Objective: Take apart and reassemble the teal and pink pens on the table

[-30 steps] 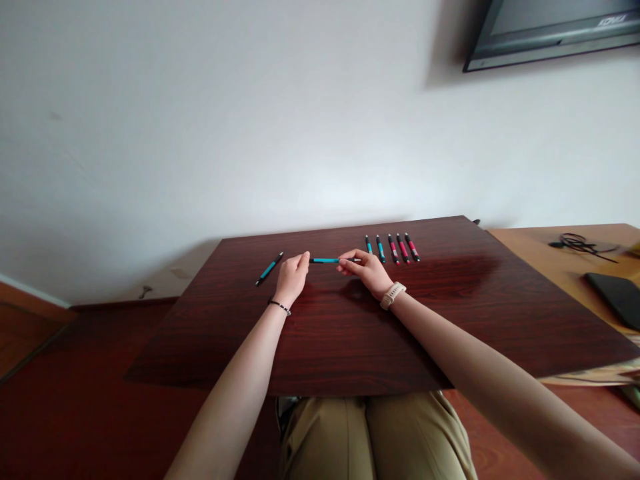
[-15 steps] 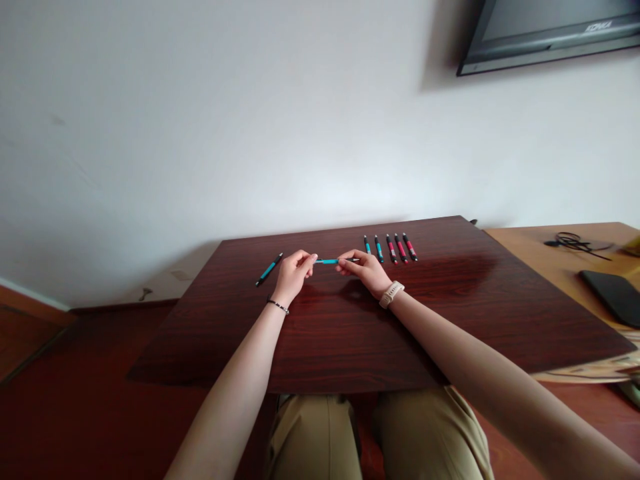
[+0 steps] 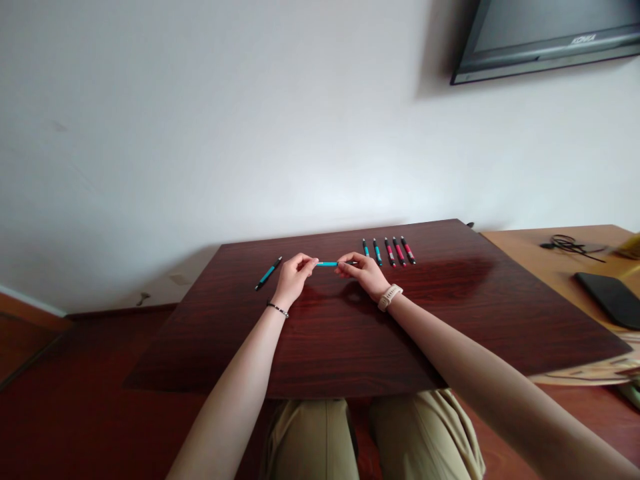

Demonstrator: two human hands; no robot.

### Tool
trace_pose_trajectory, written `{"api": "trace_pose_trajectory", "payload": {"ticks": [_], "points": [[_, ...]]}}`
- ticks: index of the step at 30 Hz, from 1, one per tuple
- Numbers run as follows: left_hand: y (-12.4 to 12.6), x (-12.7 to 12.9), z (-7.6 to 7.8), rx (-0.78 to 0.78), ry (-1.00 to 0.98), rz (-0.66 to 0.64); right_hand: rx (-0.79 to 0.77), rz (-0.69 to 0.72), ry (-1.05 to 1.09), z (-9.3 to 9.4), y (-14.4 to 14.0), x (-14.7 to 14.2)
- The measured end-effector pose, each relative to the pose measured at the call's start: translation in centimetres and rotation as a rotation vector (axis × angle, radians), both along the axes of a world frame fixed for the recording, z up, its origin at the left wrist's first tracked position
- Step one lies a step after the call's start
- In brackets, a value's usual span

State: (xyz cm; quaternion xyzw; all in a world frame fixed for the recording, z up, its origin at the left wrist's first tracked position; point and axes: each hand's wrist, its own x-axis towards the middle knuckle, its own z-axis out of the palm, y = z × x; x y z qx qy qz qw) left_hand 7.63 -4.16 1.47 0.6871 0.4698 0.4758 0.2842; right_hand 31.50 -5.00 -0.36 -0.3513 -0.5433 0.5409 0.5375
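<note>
Four blue pens (image 3: 269,274) and three pink pens (image 3: 399,252) are seen, seven in all. One left hand (image 3: 295,277) and one right hand (image 3: 365,273) are shown, with one bracelet (image 3: 277,309) and one wrist strap (image 3: 390,297) worn. One dark table (image 3: 350,340), one television (image 3: 555,30) and one cable (image 3: 549,246) are also counted.

The table (image 3: 345,353) is dark reddish brown with a streaky wood grain. Above its middle, the held pen (image 3: 327,264) is turquoise and black. On the table's left part, the loose pen (image 3: 269,273) is also turquoise and black; on its far side, right of centre, two pens (image 3: 377,252) are turquoise and black, three pens (image 3: 399,251) pink and black. Right of the table, the desk (image 3: 515,247) is yellowish tan. The wall (image 3: 250,133) behind the table is whitish grey, the trousers (image 3: 315,440) below it khaki.
</note>
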Motion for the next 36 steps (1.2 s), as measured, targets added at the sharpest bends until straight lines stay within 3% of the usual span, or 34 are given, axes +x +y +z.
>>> {"api": "trace_pose_trajectory", "payload": {"ticks": [4, 15, 17, 22, 28, 31, 36], "points": [[0.7, -1.0, -0.4, 0.015, -0.008, 0.171, 0.006, -0.039, 0.028, -0.3, 0.3, 0.2], [1.1, -2.2, -0.5, 0.051, -0.146, 0.367, -0.041, -0.108, 0.091, -0.4, 0.5, 0.4], [1.3, -2.1, -0.7, 0.033, -0.248, 0.338, -0.011, -0.120, 0.058, -0.3, 0.5, 0.3], [1.1, -1.2, -0.8, -0.042, -0.519, 0.104, 0.082, -0.092, -0.035, -0.3, 0.3, 0.2], [0.7, -0.4, -0.8, -0.102, -0.565, -0.012, -0.157, 0.071, 0.357, 0.6, 0.0, 0.6], [0.8, -0.2, -0.9, -0.117, -0.554, -0.035, -0.187, 0.122, 0.435, 1.0, -0.1, 0.8], [0.2, 0.5, -0.2, -0.174, -0.643, -0.174, -0.071, 0.053, 0.200, 0.6, -0.1, 0.6]]}}
